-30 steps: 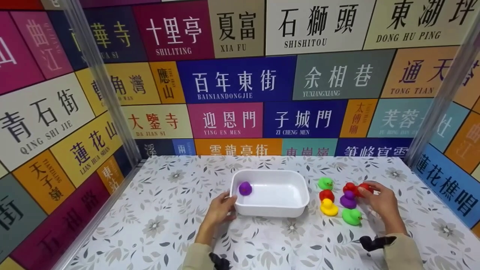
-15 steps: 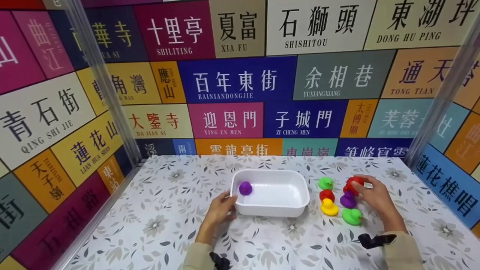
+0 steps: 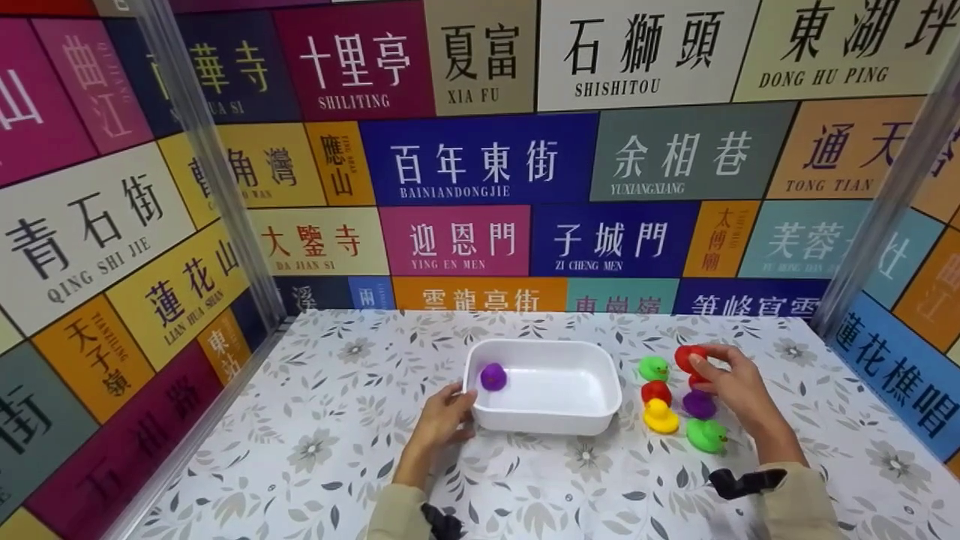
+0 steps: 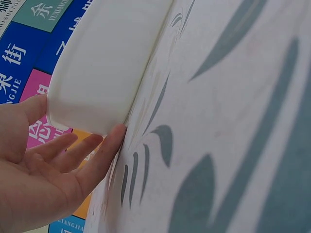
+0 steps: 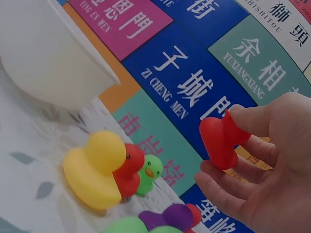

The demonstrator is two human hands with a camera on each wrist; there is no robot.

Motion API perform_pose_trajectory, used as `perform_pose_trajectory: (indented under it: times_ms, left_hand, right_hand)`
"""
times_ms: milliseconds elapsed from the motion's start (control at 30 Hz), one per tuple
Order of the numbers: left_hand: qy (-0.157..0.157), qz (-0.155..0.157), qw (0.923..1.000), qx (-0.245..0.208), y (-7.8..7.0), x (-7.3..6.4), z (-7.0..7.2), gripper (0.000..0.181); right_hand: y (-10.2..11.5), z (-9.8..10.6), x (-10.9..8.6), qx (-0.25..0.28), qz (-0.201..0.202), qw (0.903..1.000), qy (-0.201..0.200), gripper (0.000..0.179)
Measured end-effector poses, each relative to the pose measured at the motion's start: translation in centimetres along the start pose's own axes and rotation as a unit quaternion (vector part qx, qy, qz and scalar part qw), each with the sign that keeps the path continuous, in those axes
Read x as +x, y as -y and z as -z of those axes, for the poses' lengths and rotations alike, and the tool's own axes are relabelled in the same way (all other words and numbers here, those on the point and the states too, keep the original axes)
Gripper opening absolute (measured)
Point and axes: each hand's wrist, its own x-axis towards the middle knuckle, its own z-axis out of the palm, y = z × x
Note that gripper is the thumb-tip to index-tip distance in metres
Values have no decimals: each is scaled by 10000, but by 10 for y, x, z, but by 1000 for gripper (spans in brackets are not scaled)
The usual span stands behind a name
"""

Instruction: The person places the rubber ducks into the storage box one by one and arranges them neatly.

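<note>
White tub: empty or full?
Nearly empty: the head view shows just one purple toy duck in the white tub; the rest of its visible floor is bare.

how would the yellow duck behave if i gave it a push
The yellow duck is probably light, since the right hand holds a similar red duck between thumb and fingers. Its body sits low and broad, so it may slide rather than roll. Pushed away from you, it would likely bump the red duck close behind.

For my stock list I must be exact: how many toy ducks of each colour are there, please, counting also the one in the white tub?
Red ducks: 3
Green ducks: 2
Purple ducks: 2
Yellow duck: 1
Total: 8
</note>
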Motion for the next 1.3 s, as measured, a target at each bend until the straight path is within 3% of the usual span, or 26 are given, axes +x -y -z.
perform_pose_trajectory:
  times_ms: [400, 700, 1033, 1300]
  left_hand:
    - [-32, 8, 9999, 119, 0, 2, -2, 63]
    - [-10, -48, 9999, 137, 1, 2, -1, 62]
    - [44, -70, 10000, 36, -1, 1, 0, 66]
    - [-9, -23, 9999, 139, 0, 0, -2, 64]
  right_hand:
    - [15, -28, -3, 90, 319, 9986, 410, 72]
    - [20, -50, -3, 340, -54, 9968, 719, 69]
    - [26, -65, 2, 408, 46, 9950, 914, 65]
    - [33, -86, 7, 518, 361, 9926, 1037, 55]
